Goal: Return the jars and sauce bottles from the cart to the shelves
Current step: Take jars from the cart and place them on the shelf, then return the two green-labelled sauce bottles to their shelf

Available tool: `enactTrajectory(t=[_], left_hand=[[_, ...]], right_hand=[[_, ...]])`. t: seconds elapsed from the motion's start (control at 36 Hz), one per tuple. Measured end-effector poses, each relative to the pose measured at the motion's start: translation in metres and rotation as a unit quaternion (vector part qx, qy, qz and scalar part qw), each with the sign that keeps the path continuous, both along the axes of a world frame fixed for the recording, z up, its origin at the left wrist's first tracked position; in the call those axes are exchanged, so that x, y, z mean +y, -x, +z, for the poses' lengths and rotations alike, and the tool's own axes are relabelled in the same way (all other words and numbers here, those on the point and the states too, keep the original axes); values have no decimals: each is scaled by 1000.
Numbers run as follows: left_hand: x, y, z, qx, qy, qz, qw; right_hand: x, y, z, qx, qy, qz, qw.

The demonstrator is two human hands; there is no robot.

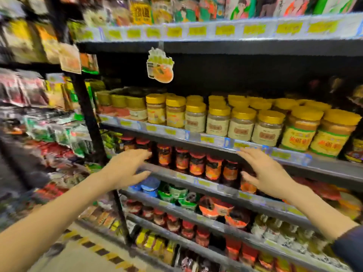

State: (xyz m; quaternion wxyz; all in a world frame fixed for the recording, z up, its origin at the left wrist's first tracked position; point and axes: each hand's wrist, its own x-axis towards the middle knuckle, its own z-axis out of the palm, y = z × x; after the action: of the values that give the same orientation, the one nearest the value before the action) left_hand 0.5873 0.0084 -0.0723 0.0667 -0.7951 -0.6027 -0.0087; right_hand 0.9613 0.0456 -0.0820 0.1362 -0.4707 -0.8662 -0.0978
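- Left hand (126,166) and right hand (264,172) are hovering with fingers spread, gripping nothing, before the red-lidded jars (196,163) on the middle shelf (184,176); the cart is sitting out of view
- The jars are standing tightly packed at the edge; a careless nudge is likely risking a front jar toppling off

Two arms show in the head view, each uncovered from the fingers back along the forearm. The left hand (125,167) runs into a long left forearm (59,216) that is bare all the way to the lower left corner of the picture. The right hand (265,173) and right forearm (318,211) are bare as far as a dark navy fabric sleeve (349,248), whose slightly bunched edge sits near the elbow; blur hides finer detail
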Motion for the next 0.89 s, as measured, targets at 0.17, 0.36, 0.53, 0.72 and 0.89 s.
enactTrajectory(t=[0.17, 0.36, 0.53, 0.72, 0.89], left_hand=[[-42, 110, -11, 7, 30, 96, 995], [-115, 247, -21, -18, 27, 209, 977], [-169, 349, -39, -33, 53, 310, 949], [-210, 436, -63, -24, 82, 396, 914], [-212, 496, -81, -32, 86, 445, 891]], right_hand=[[24, 142, -11, -12, 44, 126, 991], [29, 332, -29, -54, 122, 219, 967], [16, 481, -38, -99, 178, 292, 935], [6, 619, -46, -155, 204, 360, 897], [18, 710, -60, -165, 206, 406, 875]])
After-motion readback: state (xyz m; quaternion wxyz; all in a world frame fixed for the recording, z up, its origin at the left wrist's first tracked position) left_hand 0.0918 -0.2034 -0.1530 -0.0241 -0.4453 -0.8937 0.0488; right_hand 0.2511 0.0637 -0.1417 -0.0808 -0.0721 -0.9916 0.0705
